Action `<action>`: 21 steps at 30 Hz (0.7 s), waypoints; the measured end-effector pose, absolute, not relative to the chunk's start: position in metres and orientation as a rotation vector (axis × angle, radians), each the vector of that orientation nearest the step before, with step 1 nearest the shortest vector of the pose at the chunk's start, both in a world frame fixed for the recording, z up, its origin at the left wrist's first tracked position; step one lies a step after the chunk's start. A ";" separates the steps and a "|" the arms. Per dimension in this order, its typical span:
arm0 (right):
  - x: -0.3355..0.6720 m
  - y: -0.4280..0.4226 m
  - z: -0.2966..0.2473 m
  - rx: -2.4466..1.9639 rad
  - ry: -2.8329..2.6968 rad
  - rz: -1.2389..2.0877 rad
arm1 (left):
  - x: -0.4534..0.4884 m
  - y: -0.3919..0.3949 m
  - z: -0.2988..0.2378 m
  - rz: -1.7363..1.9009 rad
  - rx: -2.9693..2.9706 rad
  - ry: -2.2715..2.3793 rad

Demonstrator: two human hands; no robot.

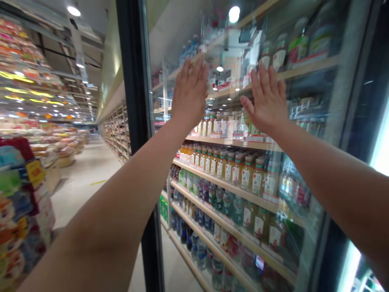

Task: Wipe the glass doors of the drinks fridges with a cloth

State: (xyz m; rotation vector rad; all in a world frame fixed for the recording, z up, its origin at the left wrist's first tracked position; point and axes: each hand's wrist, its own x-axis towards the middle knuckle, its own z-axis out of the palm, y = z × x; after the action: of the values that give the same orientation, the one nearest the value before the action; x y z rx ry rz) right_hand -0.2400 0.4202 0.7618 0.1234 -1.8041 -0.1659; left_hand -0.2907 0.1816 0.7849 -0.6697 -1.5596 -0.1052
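Both arms reach up to a glass door with a dark frame. My left hand is raised with its fingers straight, its palm toward the pane. To its right, my right hand is spread against the glass, thumb out to the side. Neither hand holds anything. Whether each palm fully touches the pane is hidden behind the hands. Through the glass, or mirrored in it, show shelves of drinks, among them a row of juice bottles with white labels and clear water bottles lower down.
A store aisle runs away on the left, with stocked wall shelves along it. Colourful packaged goods stand close at the left edge. A bright vertical light strip lies at the right beyond the door's dark edge.
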 end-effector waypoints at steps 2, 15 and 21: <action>-0.240 0.421 0.761 0.125 -1.797 -0.178 | -0.288 0.194 0.773 0.000 -0.782 -1.556; -0.231 0.422 0.749 0.166 -1.716 -0.167 | -0.273 0.189 0.756 0.236 -0.874 -1.598; -0.243 0.433 0.752 0.178 -1.666 -0.253 | -0.272 0.160 0.769 0.179 -0.756 -1.619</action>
State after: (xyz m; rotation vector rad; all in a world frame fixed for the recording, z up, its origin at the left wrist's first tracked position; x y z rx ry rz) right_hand -0.2427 0.4329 0.7521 0.1784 -1.6661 -0.2526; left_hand -0.2716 0.1601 0.7690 -0.7560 -1.6185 0.1794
